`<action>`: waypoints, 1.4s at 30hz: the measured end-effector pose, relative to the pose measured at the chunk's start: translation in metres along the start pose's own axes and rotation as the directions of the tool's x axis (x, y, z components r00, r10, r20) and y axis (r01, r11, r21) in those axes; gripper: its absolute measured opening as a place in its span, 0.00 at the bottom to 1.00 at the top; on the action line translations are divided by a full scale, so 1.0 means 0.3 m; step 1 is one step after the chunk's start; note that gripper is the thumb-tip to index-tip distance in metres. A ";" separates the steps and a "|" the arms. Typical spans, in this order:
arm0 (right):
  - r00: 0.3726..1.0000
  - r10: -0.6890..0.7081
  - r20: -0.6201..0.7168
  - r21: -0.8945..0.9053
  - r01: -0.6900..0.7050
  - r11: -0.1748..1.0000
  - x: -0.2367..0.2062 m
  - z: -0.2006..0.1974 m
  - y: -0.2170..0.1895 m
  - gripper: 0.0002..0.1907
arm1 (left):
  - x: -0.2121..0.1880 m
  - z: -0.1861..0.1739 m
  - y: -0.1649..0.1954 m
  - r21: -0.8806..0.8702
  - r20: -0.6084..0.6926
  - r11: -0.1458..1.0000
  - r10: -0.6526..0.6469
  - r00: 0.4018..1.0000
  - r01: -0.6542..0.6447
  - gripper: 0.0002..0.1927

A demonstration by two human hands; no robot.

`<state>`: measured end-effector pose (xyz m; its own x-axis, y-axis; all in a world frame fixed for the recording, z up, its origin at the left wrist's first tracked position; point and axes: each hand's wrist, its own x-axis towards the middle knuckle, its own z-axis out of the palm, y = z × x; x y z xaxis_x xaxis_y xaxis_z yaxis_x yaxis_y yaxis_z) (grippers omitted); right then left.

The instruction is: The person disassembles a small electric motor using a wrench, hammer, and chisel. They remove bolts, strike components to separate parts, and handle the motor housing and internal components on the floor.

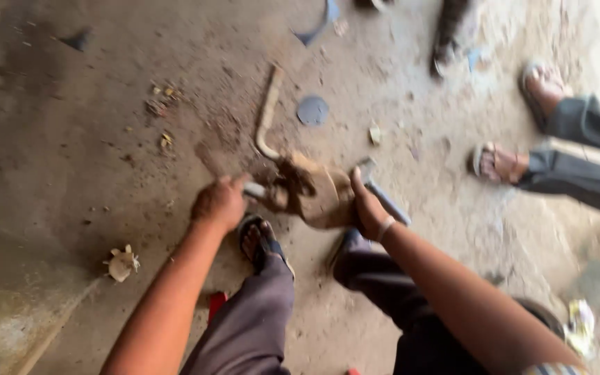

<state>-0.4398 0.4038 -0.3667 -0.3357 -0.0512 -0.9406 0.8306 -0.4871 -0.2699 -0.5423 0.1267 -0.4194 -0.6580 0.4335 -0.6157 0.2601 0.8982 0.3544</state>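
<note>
A rough concrete floor (92, 160) filled the view, grey-brown, dusty and stained, with darker patches far to the left of the left hand (220, 203). A second person's legs in grey trousers (585, 156) and sandalled feet (498, 163) stood well to the right of the right hand (368, 208). The wearer's own legs in dark trousers came up from below the hands, one sandalled foot (258, 239) just beneath the left hand.

Between the two hands lay a muddy, rust-brown metal part (314, 194), low over the floor. The left hand was closed in a fist around a short pale handle (255, 189) at the part's left end. The right hand pressed against the part's right side, fingers curled on it; a grey metal bar (383, 194) showed just behind that hand. A curved rusty rod (267, 111) ran up and away from the part.

Above the hands lay a flat round grey disc (312, 110). Left of the left arm sat a crumpled pale scrap (122, 264), with small bits of litter (161, 97) farther up
</note>
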 end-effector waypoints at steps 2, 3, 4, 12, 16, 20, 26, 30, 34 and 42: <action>1.000 0.020 0.000 0.067 -0.020 0.998 -0.028 0.016 0.002 0.42 | -0.009 -0.002 0.021 -0.038 -0.067 0.998 0.056 0.996 -0.059 0.25; 1.000 0.011 -0.014 0.087 -0.009 0.996 -0.036 0.028 0.008 0.42 | -0.013 -0.012 0.037 -0.056 -0.043 0.997 0.044 0.998 -0.046 0.22; 1.000 -0.005 -0.024 0.099 0.007 0.995 -0.038 0.042 0.004 0.42 | -0.014 -0.032 0.054 -0.075 -0.028 0.997 0.028 0.999 -0.030 0.19; 0.980 -0.027 0.199 0.133 0.001 0.991 -0.320 0.027 -0.081 0.42 | -0.300 -0.365 0.204 -0.065 0.239 0.993 -0.079 0.968 0.097 0.17; 0.983 -0.182 0.039 0.020 0.181 0.983 -0.764 0.058 -0.184 0.38 | -0.544 -0.667 0.311 -0.022 0.174 0.998 0.065 0.983 -0.062 0.23; 0.891 -0.452 0.046 -0.064 0.454 0.889 -1.190 0.093 -0.149 0.43 | -0.875 -0.892 0.475 -0.147 0.128 0.981 0.143 0.981 -0.124 0.29; 0.732 -0.681 -0.035 0.098 0.681 0.726 -1.247 -0.048 0.047 0.46 | -1.113 -0.934 0.638 -0.584 0.129 0.806 0.210 0.969 -0.097 0.19; 0.757 -0.652 0.032 0.315 0.611 0.726 -0.976 -0.103 0.138 0.40 | -1.057 -0.767 0.741 -0.253 -0.135 0.887 0.363 0.922 -0.387 0.19; 0.834 -0.538 0.118 0.431 0.446 0.785 -0.736 -0.049 0.182 0.34 | -0.938 -0.702 0.770 -0.104 -0.051 0.972 0.205 0.978 -0.209 0.23; 0.758 -0.604 0.244 -0.955 0.297 -0.013 -0.614 -0.013 0.201 0.25 | -0.674 -0.616 0.503 0.277 0.060 0.932 -0.259 0.964 0.233 0.24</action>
<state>-0.3261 0.3872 -0.2106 -0.8651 0.0424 -0.4999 0.3134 0.8237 -0.4725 -0.5005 0.1611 -0.1114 -0.6590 0.1896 -0.7278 0.2849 0.9585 -0.0082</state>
